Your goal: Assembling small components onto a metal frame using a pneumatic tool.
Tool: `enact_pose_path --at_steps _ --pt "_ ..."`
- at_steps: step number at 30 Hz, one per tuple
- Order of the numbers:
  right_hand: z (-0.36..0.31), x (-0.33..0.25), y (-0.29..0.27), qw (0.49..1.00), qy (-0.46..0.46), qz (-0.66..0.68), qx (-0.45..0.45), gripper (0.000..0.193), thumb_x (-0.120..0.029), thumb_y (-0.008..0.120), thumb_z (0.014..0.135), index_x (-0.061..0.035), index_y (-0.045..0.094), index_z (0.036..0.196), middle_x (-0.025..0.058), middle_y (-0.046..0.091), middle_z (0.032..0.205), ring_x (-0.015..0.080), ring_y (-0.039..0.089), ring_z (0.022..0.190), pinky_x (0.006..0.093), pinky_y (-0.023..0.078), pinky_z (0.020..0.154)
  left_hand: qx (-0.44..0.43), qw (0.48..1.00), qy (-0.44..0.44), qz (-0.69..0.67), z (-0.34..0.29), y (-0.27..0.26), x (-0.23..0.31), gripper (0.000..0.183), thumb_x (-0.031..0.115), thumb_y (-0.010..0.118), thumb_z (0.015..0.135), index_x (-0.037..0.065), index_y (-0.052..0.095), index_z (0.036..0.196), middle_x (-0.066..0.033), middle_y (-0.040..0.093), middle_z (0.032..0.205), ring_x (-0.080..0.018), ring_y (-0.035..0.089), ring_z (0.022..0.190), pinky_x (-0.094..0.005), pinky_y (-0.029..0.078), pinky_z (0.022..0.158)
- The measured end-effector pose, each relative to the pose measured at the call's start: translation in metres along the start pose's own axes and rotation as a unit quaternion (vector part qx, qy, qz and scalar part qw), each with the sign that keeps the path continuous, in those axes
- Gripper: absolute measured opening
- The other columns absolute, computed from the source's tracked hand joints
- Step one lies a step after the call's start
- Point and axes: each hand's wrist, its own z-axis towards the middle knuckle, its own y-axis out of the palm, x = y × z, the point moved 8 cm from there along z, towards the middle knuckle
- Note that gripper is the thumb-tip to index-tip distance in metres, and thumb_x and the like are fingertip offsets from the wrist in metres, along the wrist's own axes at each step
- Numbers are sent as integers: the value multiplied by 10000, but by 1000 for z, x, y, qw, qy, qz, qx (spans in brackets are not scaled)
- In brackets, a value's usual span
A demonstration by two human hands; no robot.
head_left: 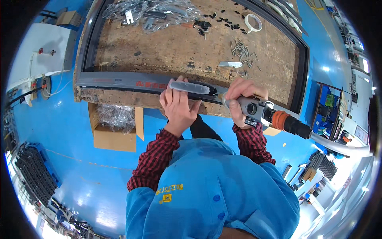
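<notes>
Here's the left hand point(178, 104), fingers at a film-wrapped handle point(190, 87) lying along the near rail of a dark frame point(123, 81), at that hand's one o'clock; the handle partly hides them, so I can't judge the hold. The right hand point(242, 95) clasps a power driver point(258, 111), nose toward ten o'clock, bit contact unclear. Loose screws point(242, 51) scatter at its twelve.

shiny blue floor point(87, 199), white cabinet point(30, 79) at left, dark-framed shelf point(328, 107) at right
</notes>
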Motion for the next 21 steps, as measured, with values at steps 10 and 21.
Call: enact_pose_path --at_steps 10,21 --pt "6 5 8 999 26 -36 -28 344 10 669 793 -86 427 1017 94 621 813 200 569 665 312 480 638 -30 999 44 7 5 20 -10 427 338 698 823 274 654 1243 12 514 1417 -313 403 1310 -520 242 920" --pt "5 10 7 997 43 -67 -26 354 6 660 803 -94 411 1034 80 612 797 186 570 658 308 480 642 -50 998 20 14 10 20 -10 359 322 698 815 278 682 1172 39 562 1319 -295 439 1263 -493 246 917"
